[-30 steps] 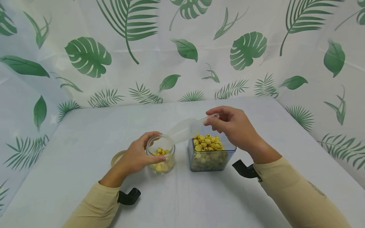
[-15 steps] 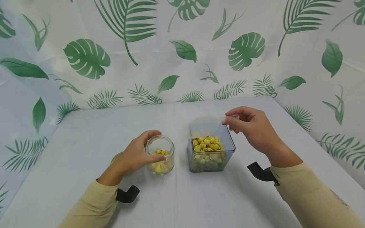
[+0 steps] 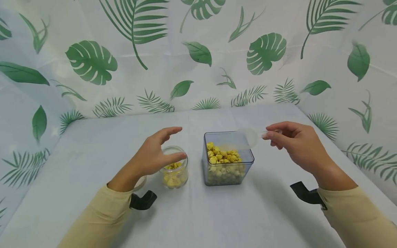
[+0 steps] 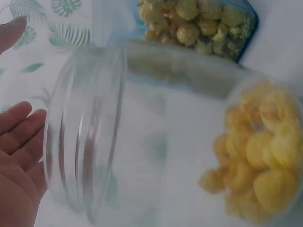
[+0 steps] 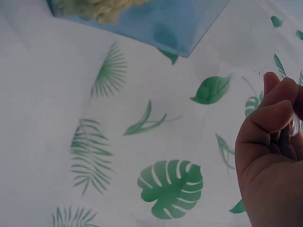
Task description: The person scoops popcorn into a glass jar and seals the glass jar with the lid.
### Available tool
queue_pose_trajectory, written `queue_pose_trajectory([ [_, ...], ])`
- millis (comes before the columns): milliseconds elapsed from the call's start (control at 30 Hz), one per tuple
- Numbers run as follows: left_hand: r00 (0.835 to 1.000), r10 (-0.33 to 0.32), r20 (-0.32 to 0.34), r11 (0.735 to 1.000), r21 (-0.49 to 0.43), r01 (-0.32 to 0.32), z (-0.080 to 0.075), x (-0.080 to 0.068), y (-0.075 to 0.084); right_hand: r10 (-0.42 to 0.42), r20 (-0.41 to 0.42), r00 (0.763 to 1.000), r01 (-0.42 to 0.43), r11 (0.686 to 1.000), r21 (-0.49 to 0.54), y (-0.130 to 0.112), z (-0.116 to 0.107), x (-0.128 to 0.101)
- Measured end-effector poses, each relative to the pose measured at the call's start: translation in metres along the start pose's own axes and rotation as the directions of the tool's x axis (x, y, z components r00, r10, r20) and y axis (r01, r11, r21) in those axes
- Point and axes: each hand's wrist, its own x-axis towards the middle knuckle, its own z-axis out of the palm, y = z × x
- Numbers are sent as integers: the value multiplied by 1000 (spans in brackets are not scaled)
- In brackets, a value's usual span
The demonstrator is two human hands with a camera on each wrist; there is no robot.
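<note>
A clear glass jar (image 3: 176, 177) with yellow popcorn (image 4: 260, 151) at its bottom stands upright on the table. My left hand (image 3: 152, 153) hovers over its left side, thumb and fingers spread apart; in the left wrist view a gap shows between the fingers and the glass. To the right, a bluish see-through square container (image 3: 217, 137) holds more popcorn (image 3: 221, 155). My right hand (image 3: 297, 143) pinches the handle of a translucent plastic scoop (image 3: 249, 137), whose bowl is over the container, blurred by motion. In the right wrist view the scoop is mostly hidden.
A round jar lid (image 3: 140, 183) lies on the table left of the jar, partly covered by my left wrist. The white table (image 3: 198, 220) meets a leaf-printed backdrop (image 3: 198, 79) behind and at the sides.
My left hand has let go of the jar and risen slightly. The right hand has moved right with the scoop, from the jar's mouth to above the container.
</note>
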Motion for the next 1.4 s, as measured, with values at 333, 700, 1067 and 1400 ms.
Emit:
queue_pose_trajectory([
  [333, 990, 14, 143, 998, 56, -23, 31, 29, 21, -40, 5, 999, 40, 975, -217, -19, 4, 4],
  [700, 978, -3, 208, 994, 106, -20, 45, 36, 23, -85, 10, 996, 84, 950, -301, -38, 11, 7],
  [1067, 975, 2, 222, 991, 132, -32, 45, 36, 23, -81, 37, 996, 89, 931, -355, -48, 18, 12],
  [1400, 975, -4, 220, 990, 135, -27, 47, 37, 24, -35, 121, 992, 74, 939, -336, -42, 33, 22],
])
